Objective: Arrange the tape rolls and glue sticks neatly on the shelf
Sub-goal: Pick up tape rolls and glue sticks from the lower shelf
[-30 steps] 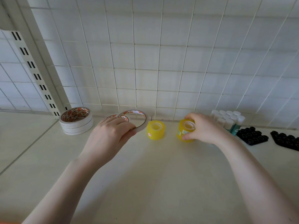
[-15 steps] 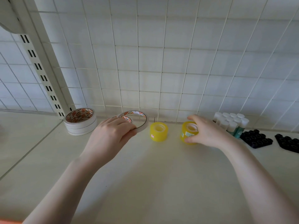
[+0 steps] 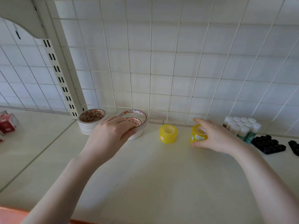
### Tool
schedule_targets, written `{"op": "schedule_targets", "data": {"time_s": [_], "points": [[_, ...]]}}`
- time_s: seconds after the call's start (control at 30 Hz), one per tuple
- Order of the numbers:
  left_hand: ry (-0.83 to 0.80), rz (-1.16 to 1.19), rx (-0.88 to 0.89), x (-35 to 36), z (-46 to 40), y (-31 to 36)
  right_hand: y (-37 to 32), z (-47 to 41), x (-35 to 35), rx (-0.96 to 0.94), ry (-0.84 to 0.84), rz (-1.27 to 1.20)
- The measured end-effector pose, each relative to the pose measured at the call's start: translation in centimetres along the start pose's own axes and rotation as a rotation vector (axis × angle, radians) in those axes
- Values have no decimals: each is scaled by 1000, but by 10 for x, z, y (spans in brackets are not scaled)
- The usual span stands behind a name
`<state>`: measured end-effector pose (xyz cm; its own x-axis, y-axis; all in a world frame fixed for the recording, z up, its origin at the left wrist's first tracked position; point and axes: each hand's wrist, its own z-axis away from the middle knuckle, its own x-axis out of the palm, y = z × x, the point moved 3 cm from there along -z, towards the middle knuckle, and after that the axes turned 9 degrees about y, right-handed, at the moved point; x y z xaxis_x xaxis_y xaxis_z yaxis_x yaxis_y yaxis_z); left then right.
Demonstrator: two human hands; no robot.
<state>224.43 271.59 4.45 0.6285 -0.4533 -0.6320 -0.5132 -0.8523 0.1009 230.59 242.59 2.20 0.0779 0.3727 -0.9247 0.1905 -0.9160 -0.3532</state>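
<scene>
Two white tape stacks (image 3: 91,121) stood near the shelf's (image 3: 161,175) back, glue sticks (image 3: 241,126) grouped at right; both yellow rolls remained apart. Left hand (image 3: 111,135) gripped a tilted white roll (image 3: 137,120), apparently seating it. Right hand's fingers (image 3: 202,122) curled around one yellow roll (image 3: 198,134), beside the other (image 3: 168,134).

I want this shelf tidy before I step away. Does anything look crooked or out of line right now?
One white tape roll is tilted, its near edge lifted by the left hand over another roll, unlike the flat stack beside it. The two yellow rolls sit upright; the right hand holds one.
</scene>
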Motion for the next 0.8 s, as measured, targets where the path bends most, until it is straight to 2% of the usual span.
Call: {"op": "schedule_targets", "data": {"time_s": [0.17, 0.3, 0.57, 0.8], "points": [[5, -32, -13, -13, 0, -21, -23, 2, -12, -110, 273, 85], [-32, -61, -41, -13, 0, -41, -50, 4, -11, -130, 368, 97], [-118, -40, -66, 9, -8, -51, -92, 23, 26, -176, 294, 237], [-167, -3, -89, 28, -9, -46, -91, 31, 51, -229, 221, 258]]}}
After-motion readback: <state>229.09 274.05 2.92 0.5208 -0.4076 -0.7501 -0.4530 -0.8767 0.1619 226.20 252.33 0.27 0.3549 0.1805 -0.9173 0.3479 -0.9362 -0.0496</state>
